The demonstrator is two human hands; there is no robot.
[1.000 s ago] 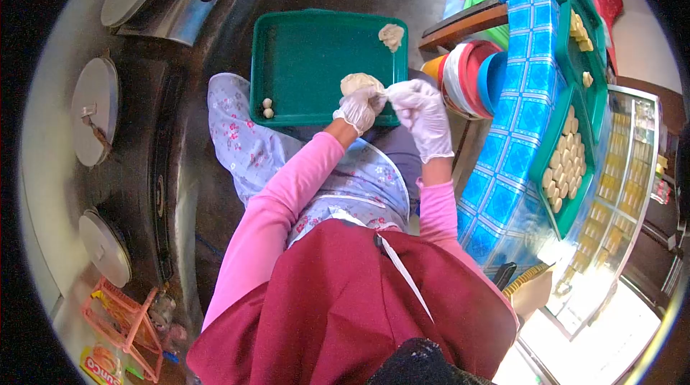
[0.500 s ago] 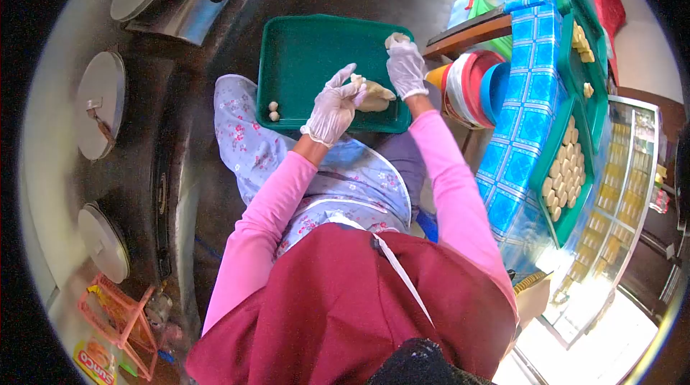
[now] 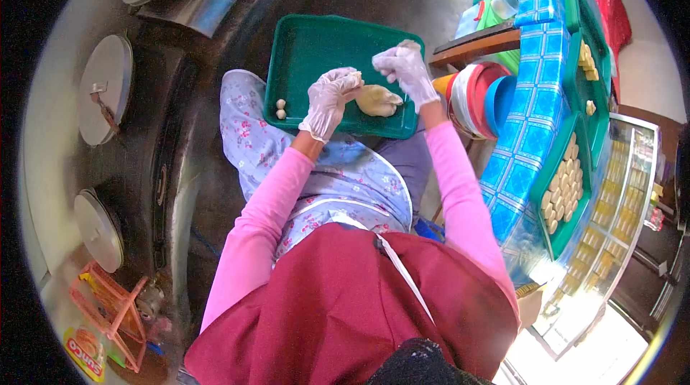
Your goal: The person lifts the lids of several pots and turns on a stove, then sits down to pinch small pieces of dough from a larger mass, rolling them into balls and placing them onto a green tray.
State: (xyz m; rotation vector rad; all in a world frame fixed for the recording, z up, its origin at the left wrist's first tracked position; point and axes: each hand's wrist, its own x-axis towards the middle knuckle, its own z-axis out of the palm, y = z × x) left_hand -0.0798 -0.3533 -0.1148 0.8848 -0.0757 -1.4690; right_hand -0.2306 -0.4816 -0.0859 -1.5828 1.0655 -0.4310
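Observation:
A green tray (image 3: 323, 33) rests across the lap. A large pale lump of dough (image 3: 379, 102) lies on its near right part. My left hand (image 3: 329, 103), in a clear plastic glove, is just left of the lump, with its fingers closed on a small piece of dough (image 3: 357, 75). Above and right of the lump is my right hand (image 3: 407, 71), gloved too, held over the tray's right side with its fingers curled in. What those fingers hold, if anything, is hidden. Two small dough balls (image 3: 280, 108) sit by the tray's left edge.
On the right, a table with a blue checked cloth (image 3: 528, 83) bears green trays, one with many round pale pieces (image 3: 563, 187). Buckets (image 3: 478, 98) stand between it and the lap. At left are round metal lids (image 3: 106, 90) and an orange rack (image 3: 108, 313).
My right hand has turned, its fingers now curled toward the left hand. My left hand's fingers have closed in more. The lump shows more fully. The whole view has shifted slightly.

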